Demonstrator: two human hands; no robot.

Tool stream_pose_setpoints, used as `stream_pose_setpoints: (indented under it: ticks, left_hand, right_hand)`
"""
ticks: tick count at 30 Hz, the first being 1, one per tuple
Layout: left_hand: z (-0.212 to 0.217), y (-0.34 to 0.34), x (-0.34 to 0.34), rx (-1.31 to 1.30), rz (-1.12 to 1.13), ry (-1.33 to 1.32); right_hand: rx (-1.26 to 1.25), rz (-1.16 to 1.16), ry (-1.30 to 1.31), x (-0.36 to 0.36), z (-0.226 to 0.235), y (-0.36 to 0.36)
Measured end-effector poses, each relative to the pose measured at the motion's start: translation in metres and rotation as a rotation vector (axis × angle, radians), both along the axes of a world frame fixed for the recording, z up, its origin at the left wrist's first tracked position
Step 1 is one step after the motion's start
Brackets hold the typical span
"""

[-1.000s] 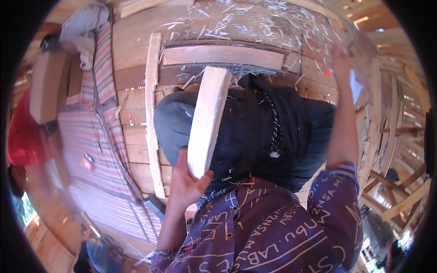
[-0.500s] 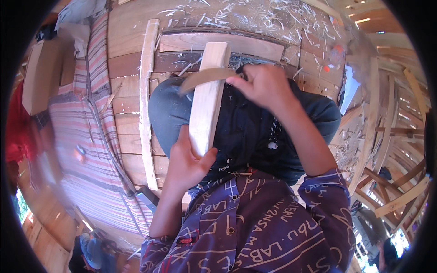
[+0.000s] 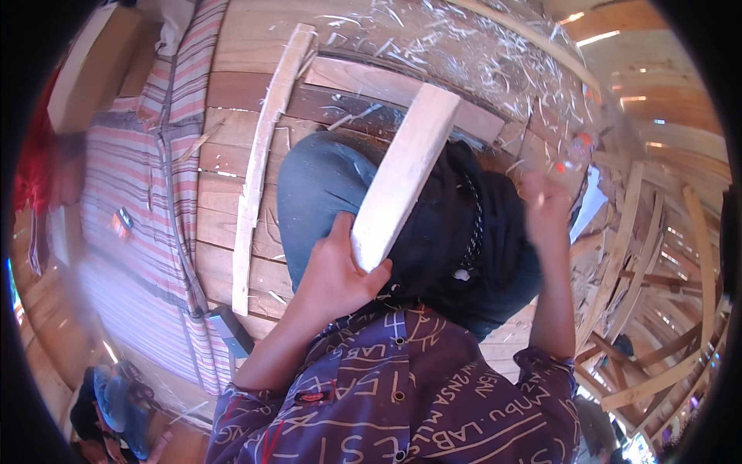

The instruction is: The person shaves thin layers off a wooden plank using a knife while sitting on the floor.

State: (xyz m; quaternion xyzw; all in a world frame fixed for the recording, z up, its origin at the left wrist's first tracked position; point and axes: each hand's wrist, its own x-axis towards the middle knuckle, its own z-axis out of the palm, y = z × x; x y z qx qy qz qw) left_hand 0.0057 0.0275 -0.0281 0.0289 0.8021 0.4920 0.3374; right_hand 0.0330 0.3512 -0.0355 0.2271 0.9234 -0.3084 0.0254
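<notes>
Head view: left hand (image 3: 328, 278) clasps pale, flat, smooth-planed wooden slat (image 3: 403, 174).

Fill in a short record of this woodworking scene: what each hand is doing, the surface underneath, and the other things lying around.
Left hand: grips the lower end of a pale wooden plank, tilted up and away
Right hand: raised beside the plank, blurred, grip unclear
Surface: wooden boards strewn with wood shavings
Nearby: long thin wooden strip, striped mat

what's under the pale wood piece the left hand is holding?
Under the pale wood piece gripped by the left hand lies black cloth over the person's lap, then plank floor strewn with wood shavings. The piece's underside is hidden.
</notes>
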Motion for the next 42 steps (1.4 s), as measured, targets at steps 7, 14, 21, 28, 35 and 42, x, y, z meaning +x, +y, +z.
stream_pose_setpoints:
  ticks: [7,14,21,28,35,42]
  left_hand:
    - [-0.024,-0.017,0.004,0.163,-0.054,0.261]
    - [-0.004,0.007,0.007,0.020,0.047,0.172]
    - [-0.004,0.007,0.010,-0.033,0.036,0.244]
    - [-0.001,-0.008,0.021,-0.006,-0.012,0.276]
    - [-0.009,0.000,0.018,-0.042,0.026,0.247]
    - [-0.006,0.000,0.024,-0.007,0.052,0.249]
  right_hand:
    - [-0.056,0.575,0.055,-0.028,-0.018,-0.108]
    - [0.294,0.405,0.101,-0.072,-0.032,-0.062]
    - [0.364,0.389,0.137,-0.071,-0.050,-0.060]
    - [0.409,-0.144,0.041,-0.076,-0.042,0.056]
    - [0.025,0.135,0.007,-0.015,0.001,-0.068]
    - [-0.076,0.479,-0.020,-0.006,0.003,-0.114]
